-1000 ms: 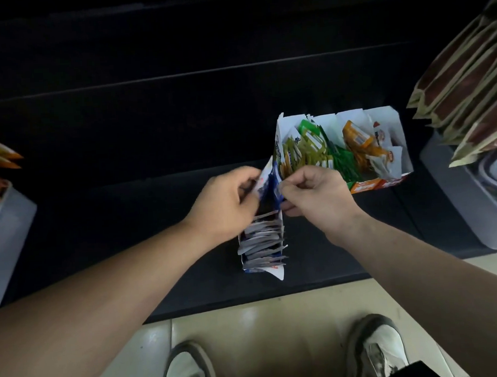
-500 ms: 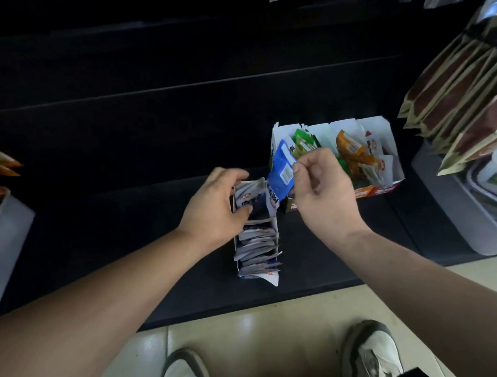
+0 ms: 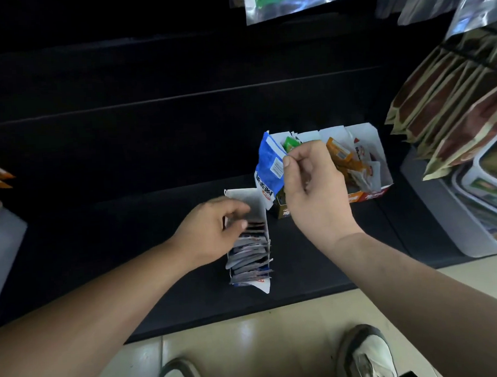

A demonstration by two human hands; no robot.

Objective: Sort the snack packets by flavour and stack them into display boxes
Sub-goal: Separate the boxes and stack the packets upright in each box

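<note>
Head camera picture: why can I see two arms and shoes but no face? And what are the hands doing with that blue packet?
The camera sits on a person's head and looks down, so you see what they see: their own arms, and their shoes on the floor below. There is no machine here, only two bare hands. The right hand pinches a blue packet by its edge and holds it up in the air. The left hand reaches its fingers into a narrow box, where blue-and-white packets stand in a row. I cannot tell whether it grips anything. Behind the right hand is a wider box with green and orange packets inside. Both boxes stand on a dark shelf. Brown pouches are lined up at the right.
</note>
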